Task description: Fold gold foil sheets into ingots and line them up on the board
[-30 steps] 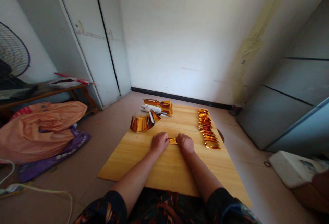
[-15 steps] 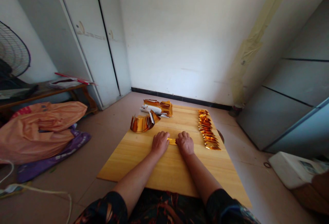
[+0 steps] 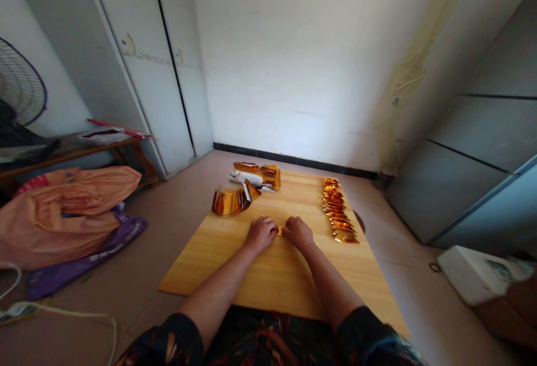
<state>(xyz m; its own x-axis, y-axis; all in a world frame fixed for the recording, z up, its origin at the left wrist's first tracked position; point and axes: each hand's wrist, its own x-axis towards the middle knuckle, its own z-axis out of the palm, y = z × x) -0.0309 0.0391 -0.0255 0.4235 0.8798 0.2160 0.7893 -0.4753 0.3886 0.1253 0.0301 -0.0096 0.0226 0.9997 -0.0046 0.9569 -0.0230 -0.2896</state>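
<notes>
A small strip of gold foil paper [image 3: 280, 231] lies low over the wooden board, pinched at its two ends. My left hand [image 3: 262, 234] is closed on its left end, and my right hand [image 3: 299, 233] grips the right end. Only the middle of the strip shows between my fingers. Beyond my left hand stands a curved stack of gold foil sheets [image 3: 230, 202]. To the right, a row of folded gold foil pieces [image 3: 339, 214] runs along the board's edge.
The wooden board [image 3: 210, 265] spans the space before me. At its far side lies a bundle of gold foil sheets with white wrapping [image 3: 255, 176]. On the floor are an orange bag [image 3: 75, 203] at left, a cable [image 3: 75, 313], and a white box [image 3: 474, 276] at right.
My hands have come closer together, the right one moving left. Less of the gold strip shows between them. The stack and the row of folded pieces stay as they were.
</notes>
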